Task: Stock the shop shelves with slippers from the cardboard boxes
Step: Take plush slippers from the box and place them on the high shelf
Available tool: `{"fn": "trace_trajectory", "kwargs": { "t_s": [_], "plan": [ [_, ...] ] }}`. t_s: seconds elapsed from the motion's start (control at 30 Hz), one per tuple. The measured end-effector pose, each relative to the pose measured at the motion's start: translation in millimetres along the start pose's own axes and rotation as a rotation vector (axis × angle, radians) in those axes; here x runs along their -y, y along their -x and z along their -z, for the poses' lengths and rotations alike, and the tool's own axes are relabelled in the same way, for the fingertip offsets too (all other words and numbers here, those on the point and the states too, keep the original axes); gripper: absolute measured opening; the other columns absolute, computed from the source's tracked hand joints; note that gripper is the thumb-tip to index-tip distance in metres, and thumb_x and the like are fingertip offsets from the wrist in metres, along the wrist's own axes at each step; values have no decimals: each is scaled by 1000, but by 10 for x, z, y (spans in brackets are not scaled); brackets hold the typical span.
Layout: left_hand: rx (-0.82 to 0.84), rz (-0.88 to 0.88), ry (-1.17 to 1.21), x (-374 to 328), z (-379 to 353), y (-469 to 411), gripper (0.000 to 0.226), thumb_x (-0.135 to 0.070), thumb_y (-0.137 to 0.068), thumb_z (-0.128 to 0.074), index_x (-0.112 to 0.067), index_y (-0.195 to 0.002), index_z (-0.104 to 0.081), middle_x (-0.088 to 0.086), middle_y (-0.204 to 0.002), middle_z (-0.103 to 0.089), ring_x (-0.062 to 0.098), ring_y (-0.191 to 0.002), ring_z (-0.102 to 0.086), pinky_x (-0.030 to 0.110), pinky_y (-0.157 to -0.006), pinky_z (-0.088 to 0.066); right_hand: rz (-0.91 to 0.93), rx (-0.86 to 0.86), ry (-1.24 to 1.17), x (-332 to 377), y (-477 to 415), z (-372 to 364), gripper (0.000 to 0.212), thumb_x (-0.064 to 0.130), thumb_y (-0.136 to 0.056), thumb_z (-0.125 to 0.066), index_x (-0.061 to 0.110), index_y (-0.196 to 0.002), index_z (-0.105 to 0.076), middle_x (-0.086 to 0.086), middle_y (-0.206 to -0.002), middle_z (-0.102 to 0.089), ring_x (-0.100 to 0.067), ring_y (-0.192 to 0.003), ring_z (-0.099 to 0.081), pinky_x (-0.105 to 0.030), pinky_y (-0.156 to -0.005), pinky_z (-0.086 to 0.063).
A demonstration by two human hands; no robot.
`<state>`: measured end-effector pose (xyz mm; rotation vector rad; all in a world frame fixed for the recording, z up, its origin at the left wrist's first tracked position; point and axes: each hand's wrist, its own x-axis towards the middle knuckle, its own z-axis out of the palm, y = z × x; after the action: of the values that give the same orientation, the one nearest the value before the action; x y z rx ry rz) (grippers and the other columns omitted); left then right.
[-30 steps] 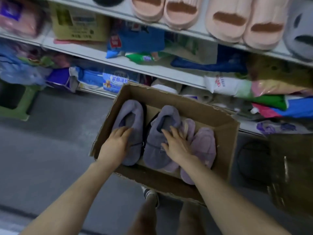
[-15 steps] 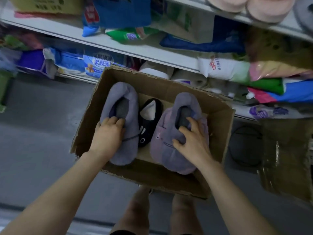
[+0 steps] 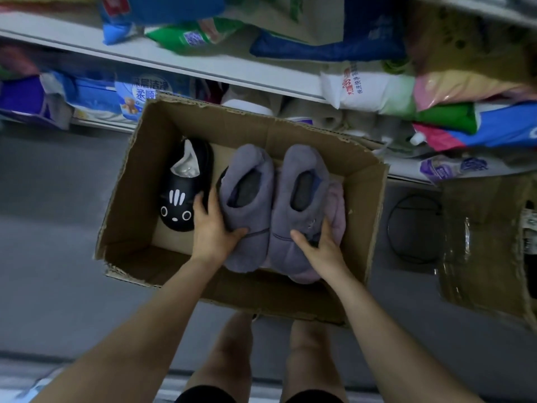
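Gripping one grey slipper each, the left hand is closing on the left slipper and the right hand on the right slipper, both slippers lying side by side inside the box. A black cat slipper and a pink one are waiting in there too. Judging by this, stocking is partway: nothing here is reaching the shelf yet.

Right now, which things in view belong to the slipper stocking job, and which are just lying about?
Job: cardboard box, two grey slippers held by left hand and right hand, black cat-face slipper, shelf.
Lying about: white bag, blue package.
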<state>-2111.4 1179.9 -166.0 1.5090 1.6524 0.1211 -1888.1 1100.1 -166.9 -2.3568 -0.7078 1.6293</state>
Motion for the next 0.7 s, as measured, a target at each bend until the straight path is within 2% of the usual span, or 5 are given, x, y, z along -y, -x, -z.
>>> {"fn": "trace_trajectory", "kwargs": {
  "t_s": [0.1, 0.2, 0.33, 0.47, 0.7],
  "plan": [
    [245, 165, 110, 189, -69, 26, 84, -28, -75, -78, -18, -141, -28, 8, -140, -45, 27, -127, -47, 37, -101, -41, 35, 27, -79, -41, -41, -28, 103, 67, -80, -61, 38, -155, 3, 6, -161, -21, -23, -146, -24, -37, -114, -27],
    [252, 158, 186, 240, -70, 8, 82, -24, -79, -76, -25, -144, -26, 3, -136, -49, 24, -125, -48, 40, -102, -43, 71, 38, -99, -24, -67, 5, 102, 65, -79, -65, 39, -155, -2, 12, -155, -31, -18, -143, -30, -35, -113, -31],
    [309, 94, 315, 136, -11, -19, 85, -21, -84, -71, -33, -150, -17, -12, -126, -48, 7, -117, -45, 30, -97, -41, 162, 37, -222, 30, 1, 68, 76, 35, -91, -67, 40, -150, -19, 30, -122, -44, 2, -123, -39, -9, -89, -36],
    [254, 78, 298, 85, 140, -4, 78, -23, -83, -71, -33, -147, -26, -3, -131, -56, 18, -121, -52, 45, -104, -44, 231, 31, -291, 87, 179, 109, 70, 25, -93, -65, 45, -146, -24, 38, -115, -45, 17, -103, -48, 0, -78, -42],
    [246, 74, 513, -225, 553, 293, 57, -13, -85, -69, -30, -134, -44, -7, -119, -62, 18, -113, -58, 43, -98, -48, 338, -5, -418, 339, 680, 348, 64, 19, -93, -65, 49, -139, -33, 12, -138, -47, -9, -125, -49, -27, -96, -47]
  ]
}}
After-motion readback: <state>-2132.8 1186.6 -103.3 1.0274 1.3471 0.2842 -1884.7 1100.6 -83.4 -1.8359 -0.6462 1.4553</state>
